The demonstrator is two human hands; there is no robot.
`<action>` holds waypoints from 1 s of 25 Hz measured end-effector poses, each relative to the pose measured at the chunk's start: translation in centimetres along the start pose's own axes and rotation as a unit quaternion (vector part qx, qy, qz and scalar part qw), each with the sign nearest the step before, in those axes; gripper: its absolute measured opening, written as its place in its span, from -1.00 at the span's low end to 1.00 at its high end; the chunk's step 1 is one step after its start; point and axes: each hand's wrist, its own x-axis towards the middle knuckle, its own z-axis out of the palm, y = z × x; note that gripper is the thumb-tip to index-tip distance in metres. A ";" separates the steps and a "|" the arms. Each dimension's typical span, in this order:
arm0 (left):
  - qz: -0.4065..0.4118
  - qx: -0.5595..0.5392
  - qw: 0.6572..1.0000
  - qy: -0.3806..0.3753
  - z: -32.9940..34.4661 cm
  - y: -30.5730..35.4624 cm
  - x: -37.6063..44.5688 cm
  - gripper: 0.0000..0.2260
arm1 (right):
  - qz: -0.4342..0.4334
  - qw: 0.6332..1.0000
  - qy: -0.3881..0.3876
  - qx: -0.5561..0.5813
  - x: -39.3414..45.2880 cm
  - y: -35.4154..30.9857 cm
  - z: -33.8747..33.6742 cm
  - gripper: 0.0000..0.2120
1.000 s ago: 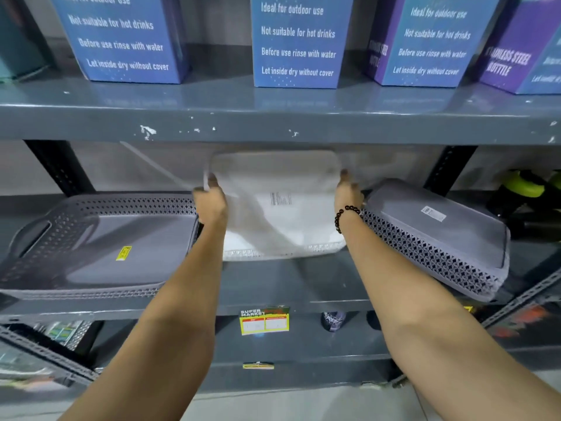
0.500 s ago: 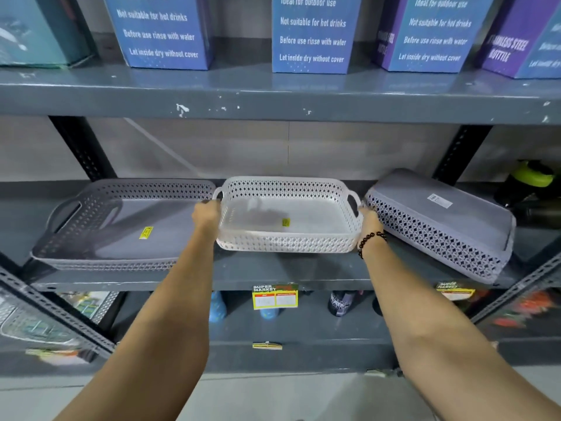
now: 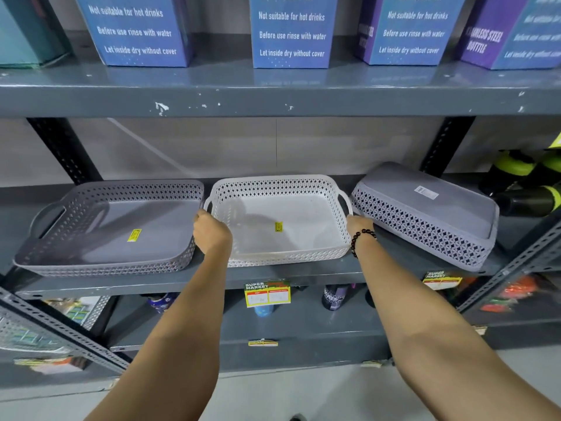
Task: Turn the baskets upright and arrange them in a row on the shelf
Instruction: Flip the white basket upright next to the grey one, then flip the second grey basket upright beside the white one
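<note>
A white lattice basket (image 3: 303,208) stands upright in the middle of the grey shelf (image 3: 303,273). My left hand (image 3: 211,232) grips its left rim by the handle. On the opposite rim, my right hand (image 3: 358,226), with a dark bead bracelet at the wrist, holds on. To the left, a grey basket (image 3: 106,235) stands upright, almost touching the white one. A second grey basket (image 3: 425,214) lies upside down at the right, tilted, bottom and barcode label facing up.
The upper shelf (image 3: 273,95) with blue and purple bottle boxes (image 3: 291,31) hangs low over the baskets. Black and lime bottles (image 3: 522,183) lie at the far right. Slanted shelf posts (image 3: 60,150) stand behind. A price tag (image 3: 267,293) hangs on the shelf's front edge.
A second ago the white basket was held on edge with its bottom toward me. Both hands turned it open side up and set it down on the shelf.
</note>
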 end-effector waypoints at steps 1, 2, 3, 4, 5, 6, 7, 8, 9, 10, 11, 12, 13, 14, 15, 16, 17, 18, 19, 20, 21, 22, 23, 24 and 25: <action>0.023 0.004 1.000 0.004 0.1 0.2 -0.3 -0.63 | -0.003 1.000 0.025 0.005 -0.2 -0.1 0.0 -0.75; 0.054 0.002 0.999 0.009 0.3 0.4 -0.5 -0.59 | -0.006 0.999 0.051 0.015 -0.5 -0.1 0.0 -0.74; 0.086 0.003 0.996 0.007 0.6 0.8 -0.5 -0.55 | -0.016 0.997 0.074 0.020 -0.7 -0.2 0.1 -0.77; 0.116 0.010 0.993 0.002 0.8 1.3 -0.8 -0.54 | -0.029 0.995 0.094 0.018 -1.1 -0.5 0.0 -0.78; 0.137 0.012 0.990 -0.007 1.3 1.9 -0.9 -0.53 | -0.050 0.993 0.111 0.006 -1.5 -0.8 -0.3 -0.77; 0.159 0.005 0.987 -0.016 2.0 2.8 -1.2 -0.53 | -0.072 0.989 0.128 -0.011 -2.0 -1.1 -0.9 -0.76; 0.178 -0.009 0.984 -0.026 2.5 3.7 -1.6 -0.53 | -0.093 0.986 0.139 -0.025 -2.2 -1.2 -1.4 -0.78; 0.200 -0.018 0.979 -0.041 3.4 4.8 -2.3 -0.52 | -0.110 0.981 0.153 -0.043 -2.3 -1.3 -2.1 -0.78; 0.220 -0.029 0.974 -0.057 4.4 5.9 -3.1 -0.52 | -0.128 0.976 0.168 -0.058 -2.3 -1.3 -2.9 -0.76; 0.233 -0.035 0.969 -0.074 5.3 7.1 -4.0 -0.52 | -0.143 0.970 0.178 -0.077 -2.3 -1.4 -3.9 -0.74; 0.248 -0.040 0.963 -0.094 6.6 8.5 -5.1 -0.51 | -0.156 0.965 0.187 -0.097 -1.9 -1.2 -5.2 -0.70; 0.259 -0.041 0.959 -0.111 7.7 9.7 -6.0 -0.50 | -0.163 0.962 0.189 -0.110 -1.5 -1.0 -6.2 -0.67; 0.274 -0.042 0.952 -0.128 8.8 11.0 -7.1 -0.49 | -0.165 0.960 0.194 -0.117 -0.8 -0.7 -7.4 -0.64; 0.294 -0.039 0.944 -0.146 10.2 12.6 -8.2 -0.49 | -0.162 0.959 0.199 -0.122 0.0 -0.2 -8.9 -0.64; 0.313 -0.038 0.935 -0.161 11.6 14.0 -9.2 -0.50 | -0.160 0.957 0.206 -0.129 1.0 0.3 -10.2 -0.64; 0.325 -0.040 0.929 -0.174 12.8 15.4 -10.0 -0.51 | -0.155 0.955 0.213 -0.138 1.9 0.8 -11.5 -0.63; 0.334 -0.043 0.923 -0.186 14.3 16.8 -10.8 -0.51 | -0.151 0.952 0.221 -0.147 2.9 1.4 -12.8 -0.64; 0.337 -0.043 0.920 -0.196 15.9 18.2 -11.5 -0.51 | -0.152 0.949 0.227 -0.159 3.9 1.9 -14.1 -0.64; 0.337 -0.044 0.918 -0.203 17.6 19.4 -12.1 -0.52 | -0.158 0.944 0.233 -0.171 5.0 2.4 -15.3 -0.64; 0.337 -0.036 0.918 -0.205 19.5 20.7 -12.9 -0.53 | -0.163 0.939 0.237 -0.186 6.4 3.0 -16.7 -0.63; 0.341 -0.020 0.918 -0.202 21.1 21.6 -13.4 -0.54 | -0.160 0.934 0.239 -0.211 7.4 3.5 -17.7 -0.60; 0.347 0.002 0.918 -0.190 22.6 22.4 -14.0 -0.55 | -0.146 0.929 0.240 -0.243 8.4 4.0 -18.7 -0.56; 0.355 0.027 0.918 -0.175 24.1 23.3 -14.4 -0.55 | -0.124 0.924 0.240 -0.271 9.6 4.4 -19.8 -0.51; 0.363 0.051 0.917 -0.159 25.1 24.2 -14.5 -0.55 | -0.092 0.926 0.237 -0.280 10.7 4.6 -20.6 -0.47; 0.362 0.067 0.918 -0.149 25.9 25.1 -14.5 -0.55 | -0.054 0.934 0.228 -0.269 11.6 4.8 -21.4 -0.43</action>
